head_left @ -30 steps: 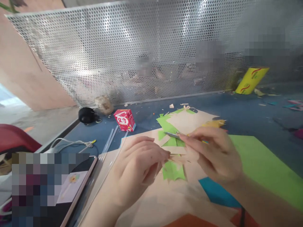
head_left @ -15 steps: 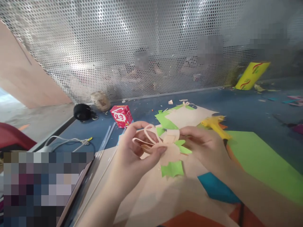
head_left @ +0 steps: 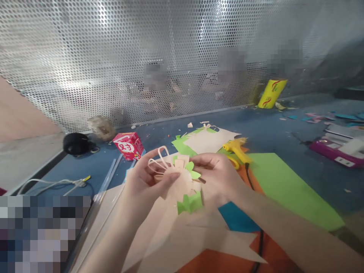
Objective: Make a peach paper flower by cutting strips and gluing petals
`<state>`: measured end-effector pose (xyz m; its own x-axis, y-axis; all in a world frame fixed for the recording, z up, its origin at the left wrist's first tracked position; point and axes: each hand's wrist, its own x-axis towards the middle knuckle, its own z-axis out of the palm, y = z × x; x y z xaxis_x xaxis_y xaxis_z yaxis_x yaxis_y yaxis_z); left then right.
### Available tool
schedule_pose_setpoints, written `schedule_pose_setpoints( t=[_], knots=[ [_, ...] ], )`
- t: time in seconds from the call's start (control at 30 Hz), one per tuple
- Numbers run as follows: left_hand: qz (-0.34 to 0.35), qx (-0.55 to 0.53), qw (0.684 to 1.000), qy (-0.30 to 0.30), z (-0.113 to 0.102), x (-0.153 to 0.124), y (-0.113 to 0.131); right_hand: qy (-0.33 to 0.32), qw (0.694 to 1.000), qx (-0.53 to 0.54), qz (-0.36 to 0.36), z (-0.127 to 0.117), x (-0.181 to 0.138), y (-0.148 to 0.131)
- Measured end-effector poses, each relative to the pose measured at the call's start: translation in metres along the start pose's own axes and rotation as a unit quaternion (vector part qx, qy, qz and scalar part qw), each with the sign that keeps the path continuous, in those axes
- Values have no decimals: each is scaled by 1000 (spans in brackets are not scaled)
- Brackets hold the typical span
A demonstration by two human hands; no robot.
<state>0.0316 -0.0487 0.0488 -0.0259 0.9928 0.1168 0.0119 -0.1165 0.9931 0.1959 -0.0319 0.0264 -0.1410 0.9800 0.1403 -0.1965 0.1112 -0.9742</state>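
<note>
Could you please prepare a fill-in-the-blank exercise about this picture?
The ____ of the left hand lies on the pale paper piece.
The leaf shapes near the right hand are coloured ____.
The glue gun is coloured ____.
In the picture, the box is ____ of the glue gun.

Missing words: thumb; green; yellow; left.

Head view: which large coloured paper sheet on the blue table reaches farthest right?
The lime-green paper sheet right of the yellow plastic glue gun; the cream paper sheet, orange paper sheet and blue paper piece visibly end farther left.
</note>
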Motion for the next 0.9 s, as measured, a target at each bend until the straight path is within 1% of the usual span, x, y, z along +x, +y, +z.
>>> schedule_pose_setpoints(
  t=[0.1, 0.23, 0.33, 0.43, 0.6, 0.67, 0.73, 0.77, 0.8, 0.83, 0.87, 0.9],
  knots=[
    [-7, 5, 1000, -2, 0, 1, -1, -10, 1000, 27, 8, 0, 0, 0],
    [-22, -6, 1000, -13, 2, 1, 0, -29, 999, 45, -4, -1, 1, 3],
    [-31, -22, 999, -21, 3, 0, 1, -28, 999, 39, 10, -2, 2, 6],
    [-36, -12, 999, -26, 3, 0, 1, -30, 998, 31, 35, -2, 2, 8],
    [-33, 9, 999, -19, 1, 0, 1, -27, 999, 21, 42, 0, 0, 0],
    [-26, 20, 999, -19, 2, -1, 1, -34, 999, 7, 42, -1, -2, -5],
    [2, 47, 999, -14, 3, -3, 1, -48, 998, -16, 22, -2, -3, -7],
    [33, 75, 997, -1, 3, -3, 1, -56, 998, -32, 0, -3, -3, -8],
    [78, 115, 990, 20, 2, -4, 0, -63, 996, -51, -31, -3, -3, -8],
    [133, 169, 976, 41, 0, -5, 0, -64, 993, -74, -71, -4, -4, -9],
    [191, 225, 954, 52, -4, -5, -1, -62, 986, -103, -118, -4, -4, -10],
    [247, 276, 928, 48, -8, -6, -3, -60, 974, -135, -172, -5, -4, -12]
  ],
)
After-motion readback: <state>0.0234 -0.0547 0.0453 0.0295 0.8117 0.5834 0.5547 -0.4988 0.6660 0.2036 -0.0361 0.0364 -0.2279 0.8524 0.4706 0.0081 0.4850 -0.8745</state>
